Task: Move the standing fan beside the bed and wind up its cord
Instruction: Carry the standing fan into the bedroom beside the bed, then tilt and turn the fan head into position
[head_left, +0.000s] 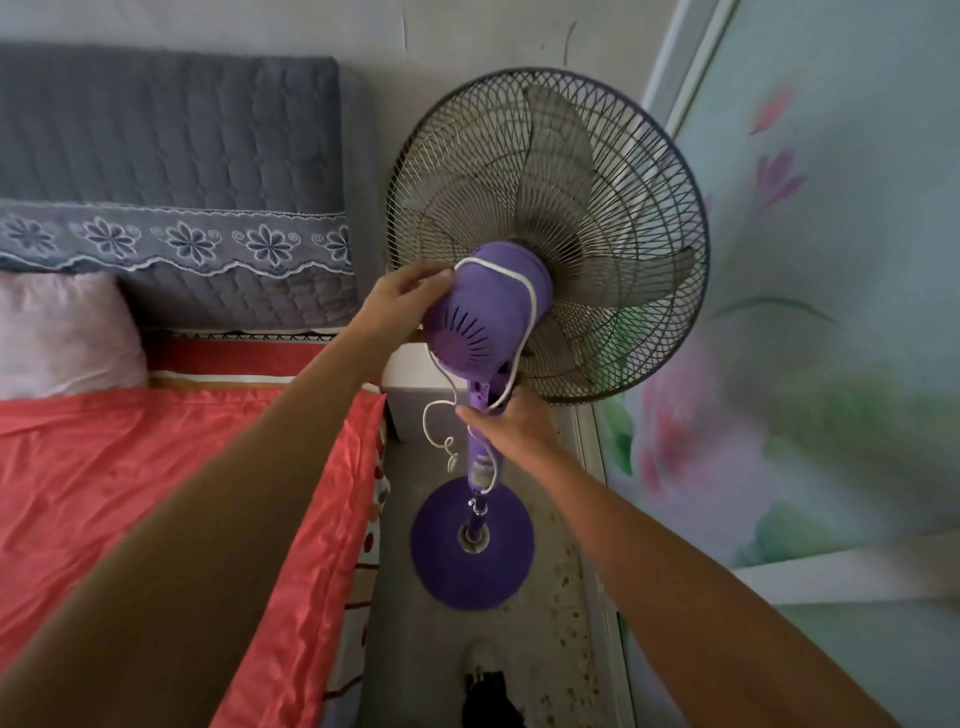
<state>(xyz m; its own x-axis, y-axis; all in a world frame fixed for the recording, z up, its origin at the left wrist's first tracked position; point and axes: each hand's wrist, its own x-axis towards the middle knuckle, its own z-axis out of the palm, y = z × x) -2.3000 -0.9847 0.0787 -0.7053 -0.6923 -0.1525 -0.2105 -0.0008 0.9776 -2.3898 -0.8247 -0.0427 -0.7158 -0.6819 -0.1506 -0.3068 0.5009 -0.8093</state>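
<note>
Two bare forearms reaching up from the bottom corners of the frame toward a purple standing fan (519, 291) at centre. Left hand (402, 296) pressed against the left side of the fan's purple motor housing (483, 317), fingers curled on it where the white cord (522, 283) starts across the top. Right hand (506, 421) just below the housing, fingers closed around the fan's neck and pinching the cord there. Cord looped over the housing and down its right side, with a loose end dangling in a curl at centre, left of the pole (480, 478). Round purple base (472, 545) on the speckled floor, lower centre, in the narrow gap between the bed with its red sheet (156, 493) at left and a flower-painted wall (805, 312) at right. Grey quilted headboard (171, 130) at upper left, pale pink pillow (62, 332) below it.
</note>
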